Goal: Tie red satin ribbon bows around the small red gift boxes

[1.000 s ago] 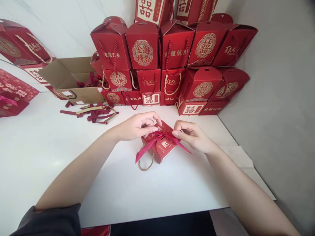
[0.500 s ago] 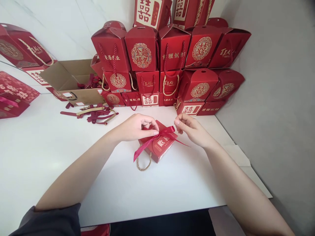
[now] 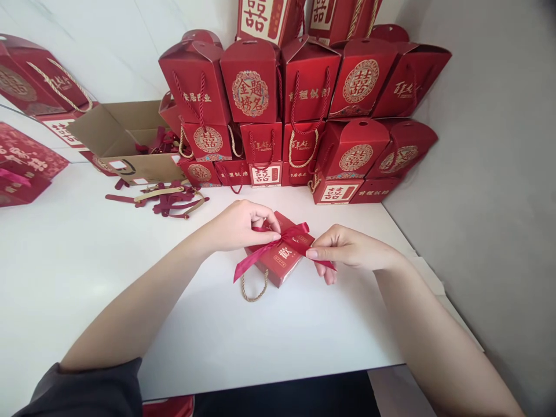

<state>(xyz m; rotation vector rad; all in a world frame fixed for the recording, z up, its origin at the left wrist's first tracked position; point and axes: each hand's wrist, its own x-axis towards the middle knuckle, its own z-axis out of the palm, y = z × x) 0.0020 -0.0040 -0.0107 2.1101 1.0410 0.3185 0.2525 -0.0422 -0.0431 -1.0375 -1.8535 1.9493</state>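
The ribbon-tied small gift box (image 3: pixel 280 263) shows 歡 on its lid. In the stack behind, one red gift box (image 3: pixel 250 61) bears 金榜题名 in a round medallion, another (image 3: pixel 308 72) reads 前程似锦, and a third (image 3: pixel 193 72) reads 安居乐业. A cream label (image 3: pixel 258 14) carries 囍.

Lot: red paper gift boxes (image 3: pixel 252 90), stacked, with cardboard carton (image 3: pixel 125 145).
Boxes in rows against grey wall (image 3: pixel 490 174), gold seals and double-happiness characters, rope handles. Carton open, beside the stack, holding burgundy ribbons (image 3: pixel 158 141). Burgundy ties and tan straps (image 3: pixel 167 202) lie loose on white table (image 3: pixel 87 260), just in front of it. More red boxes (image 3: pixel 30 81) at far left.
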